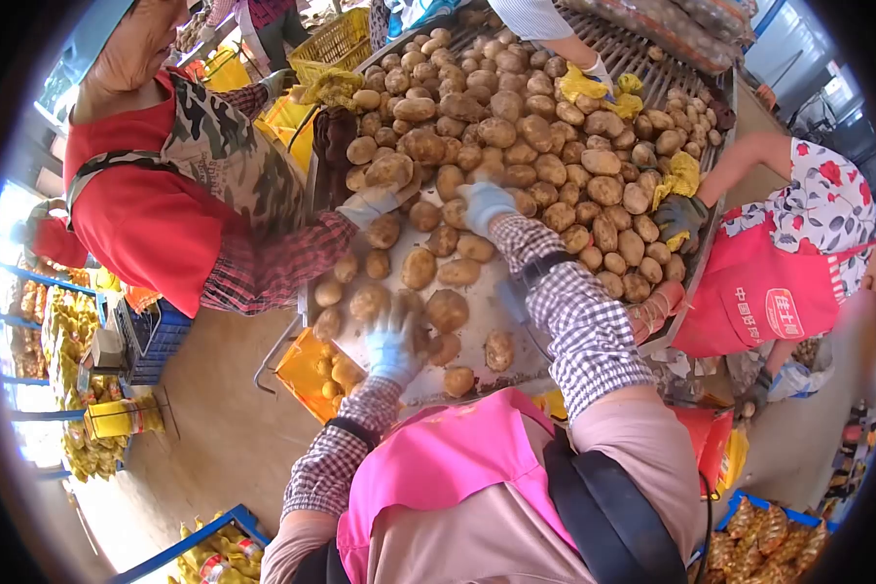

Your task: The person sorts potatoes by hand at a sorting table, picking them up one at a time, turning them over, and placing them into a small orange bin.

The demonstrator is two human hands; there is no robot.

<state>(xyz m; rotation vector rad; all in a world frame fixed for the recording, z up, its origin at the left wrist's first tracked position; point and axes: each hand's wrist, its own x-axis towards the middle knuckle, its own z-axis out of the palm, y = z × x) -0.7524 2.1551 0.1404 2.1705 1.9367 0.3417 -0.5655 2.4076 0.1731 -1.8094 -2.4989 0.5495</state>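
Note:
A large heap of potatoes [496,132] covers the far part of a sorting table, and loose ones lie on its pale near surface [484,300]. My left hand [394,348], in a pale blue-white glove, is over the near left with fingers spread and slightly blurred. A potato [368,303] lies just beyond its fingertips, and another potato [448,310] to its right. My right hand [488,204], gloved alike, reaches to the near edge of the heap. Its fingers are blurred among the potatoes, so their grip is hidden.
A co-worker's gloved hand [368,206] is at the left by a potato. Others' hands work at the far side [594,83] and the right [683,219]. An orange crate [297,368] with potatoes stands below the left edge. Yellow net bags [686,175] lie at the right.

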